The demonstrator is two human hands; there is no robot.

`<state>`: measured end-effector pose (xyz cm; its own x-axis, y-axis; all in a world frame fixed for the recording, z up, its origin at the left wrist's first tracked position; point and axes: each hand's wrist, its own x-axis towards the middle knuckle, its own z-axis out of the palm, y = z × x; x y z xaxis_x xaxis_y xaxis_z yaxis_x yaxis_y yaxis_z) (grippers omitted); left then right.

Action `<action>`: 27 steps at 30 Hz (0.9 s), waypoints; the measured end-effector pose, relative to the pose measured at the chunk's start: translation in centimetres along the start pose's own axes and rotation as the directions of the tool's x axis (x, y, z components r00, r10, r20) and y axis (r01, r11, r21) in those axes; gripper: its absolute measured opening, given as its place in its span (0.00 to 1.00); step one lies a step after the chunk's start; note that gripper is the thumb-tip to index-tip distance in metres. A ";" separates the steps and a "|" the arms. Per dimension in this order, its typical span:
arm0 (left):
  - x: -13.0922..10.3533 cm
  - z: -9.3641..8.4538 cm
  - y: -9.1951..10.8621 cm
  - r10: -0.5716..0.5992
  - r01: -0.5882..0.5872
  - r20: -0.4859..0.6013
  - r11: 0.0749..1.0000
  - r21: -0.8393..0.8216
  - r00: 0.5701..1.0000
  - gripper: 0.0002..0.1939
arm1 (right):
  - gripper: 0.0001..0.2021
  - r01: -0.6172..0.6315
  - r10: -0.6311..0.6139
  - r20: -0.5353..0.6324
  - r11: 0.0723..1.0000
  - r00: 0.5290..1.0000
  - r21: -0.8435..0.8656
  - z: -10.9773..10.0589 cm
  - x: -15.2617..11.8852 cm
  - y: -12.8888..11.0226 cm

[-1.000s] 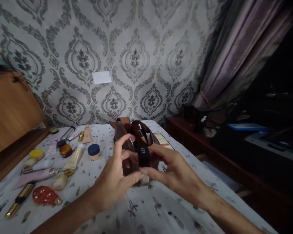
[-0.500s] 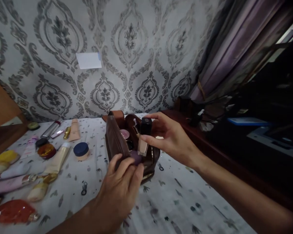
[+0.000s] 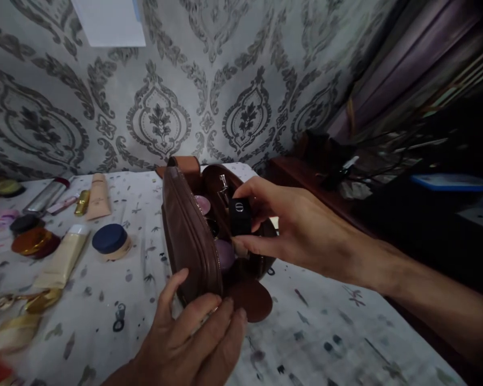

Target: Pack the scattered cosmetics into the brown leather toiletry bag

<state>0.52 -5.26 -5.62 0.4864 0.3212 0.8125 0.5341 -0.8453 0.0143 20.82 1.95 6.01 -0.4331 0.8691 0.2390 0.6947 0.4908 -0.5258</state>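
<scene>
A brown cosmetic bag (image 3: 189,241) stands unzipped on the cloth. My right hand (image 3: 290,225) pinches a small foundation bottle by its black cap (image 3: 240,215) over the bag's opening. The bottle's pale lower part dips inside and is mostly hidden. At the bag's near end, the fingers of my left hand (image 3: 201,338) curl over the zipped edge, beside a rounded brown end flap (image 3: 251,300). Inside the bag, a pink round item (image 3: 202,204), a purple round item (image 3: 224,254) and a clear bottle with a shiny top (image 3: 223,185) show.
Left of the bag lie a blue-lidded jar (image 3: 110,239), a peach tube (image 3: 99,198), a cream tube (image 3: 62,260), an amber jar (image 3: 35,243) and several other cosmetics on the patterned cloth (image 3: 145,311). Patterned wallpaper (image 3: 205,96) rises behind. At right is a dark surface with cables and a blue-edged object (image 3: 454,182).
My right hand has lowered the foundation bottle into the bag's opening. My left hand has shifted to the bag's near end, where the flap now shows. The view has moved closer and tilted down.
</scene>
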 end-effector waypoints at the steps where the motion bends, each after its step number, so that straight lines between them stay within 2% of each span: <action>1: -0.1 0.1 0.0 -0.003 0.003 -0.007 1.000 0.001 1.000 0.12 | 0.18 0.021 -0.020 0.029 1.000 0.999 -0.011 0.0 0.0 0.0; 4: -0.1 0.1 0.1 -0.018 0.018 0.001 1.000 -0.003 1.000 0.11 | 0.20 0.104 -0.096 0.117 0.993 0.989 -0.060 0.1 -0.1 -0.3; 7: -0.1 -0.2 0.0 -0.019 0.020 0.034 1.000 -0.012 0.999 0.12 | 0.17 0.160 -0.128 0.230 0.979 0.965 -0.124 0.4 0.0 -0.4; 13: -0.1 -0.8 -0.1 0.026 -0.023 0.092 0.999 -0.035 0.995 0.15 | 0.15 0.180 -0.058 0.384 0.940 0.922 -0.291 1.1 0.6 -0.7; 18: -0.2 -1.1 -0.1 0.018 -0.016 0.085 0.999 -0.033 0.996 0.15 | 0.14 0.196 0.045 0.522 0.897 0.852 -0.397 1.7 1.3 -1.8; 22: -0.2 -1.3 -0.1 0.025 -0.020 0.108 0.999 -0.046 0.994 0.16 | 0.15 0.221 0.098 0.563 0.854 0.820 -0.471 2.0 1.7 -2.6; 27: 0.3 -1.7 -0.2 0.041 -0.035 0.135 0.998 -0.047 0.990 0.13 | 0.16 0.296 0.154 0.587 0.746 0.794 -0.596 1.8 2.1 -3.6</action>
<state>-0.66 -5.70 -4.38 0.5969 0.3409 0.7263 0.4834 -0.8753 0.0136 16.39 1.90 6.88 -0.5740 0.7301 -0.3708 0.7329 0.6600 0.1649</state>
